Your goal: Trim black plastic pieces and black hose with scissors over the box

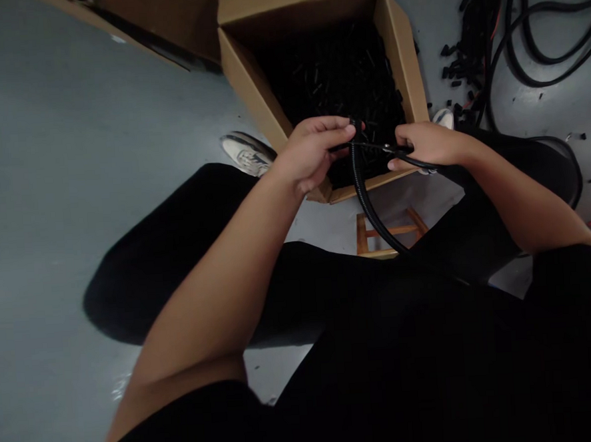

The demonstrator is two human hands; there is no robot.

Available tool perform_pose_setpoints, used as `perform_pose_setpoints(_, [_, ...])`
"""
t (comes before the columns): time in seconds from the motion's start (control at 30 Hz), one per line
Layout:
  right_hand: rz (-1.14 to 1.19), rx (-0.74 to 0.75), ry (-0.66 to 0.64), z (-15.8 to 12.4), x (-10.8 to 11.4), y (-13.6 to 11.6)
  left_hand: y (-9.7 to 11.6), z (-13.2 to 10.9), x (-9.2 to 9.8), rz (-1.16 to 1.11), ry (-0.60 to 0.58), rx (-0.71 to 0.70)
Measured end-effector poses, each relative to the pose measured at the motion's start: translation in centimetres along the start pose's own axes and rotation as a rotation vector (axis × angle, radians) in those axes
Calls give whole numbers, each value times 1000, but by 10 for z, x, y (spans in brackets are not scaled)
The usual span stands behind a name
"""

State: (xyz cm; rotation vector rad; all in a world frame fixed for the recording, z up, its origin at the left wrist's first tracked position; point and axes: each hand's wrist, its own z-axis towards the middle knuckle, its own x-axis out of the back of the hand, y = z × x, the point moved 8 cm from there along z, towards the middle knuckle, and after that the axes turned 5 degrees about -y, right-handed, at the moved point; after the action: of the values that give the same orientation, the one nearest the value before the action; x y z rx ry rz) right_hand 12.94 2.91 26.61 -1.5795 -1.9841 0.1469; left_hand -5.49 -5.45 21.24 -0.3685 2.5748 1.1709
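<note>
My left hand (314, 150) pinches the end of a black ribbed hose (362, 190) between thumb and fingers, just over the near edge of an open cardboard box (250, 84). My right hand (428, 145) is closed on a dark tool with thin blades (386, 149), which looks like scissors or cutters, and the blades meet the hose close to my left fingertips. The hose curves down from my hands toward my lap. The box holds several short black pieces (336, 72).
I sit on a wooden stool (376, 233) with black-trousered legs apart and a white shoe (246, 154) left of the box. Coils of black hose (529, 40) and scattered short black pieces (459, 64) lie on the grey floor at top right. Another cardboard piece (153, 16) stands at top left.
</note>
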Motion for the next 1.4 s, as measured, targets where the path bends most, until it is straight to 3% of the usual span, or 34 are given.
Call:
perform_pose_setpoints(0.13, [1,13,65,3,0,-1,-1,1,-1,-9,30,-31])
perform_pose_setpoints(0.27, [42,-34,199,5,8,6,-6,-1,-7,-157,69,56])
perform_pose_setpoints(0.4, [51,-33,216,5,12,7,-5,-5,-18,-207,30,82])
perform_pose_setpoints(0.5, [38,29,217,2,17,3,4,-11,-24,-155,-39,28])
perform_pose_setpoints(0.63, [-7,174,237,-7,23,-12,10,-22,-39,-100,-239,87])
perform_pose_setpoints(0.73, [-27,167,264,-14,25,-17,14,-27,-45,-118,-310,110])
perform_pose_setpoints(1.0, [17,75,279,-12,23,-11,15,-20,-35,-84,-162,48])
perform_pose_setpoints(1.27, [40,99,210,2,7,-3,-3,-10,-27,25,-85,-7])
perform_pose_setpoints(1.4, [18,52,247,4,5,3,-10,-2,-16,59,-37,-58])
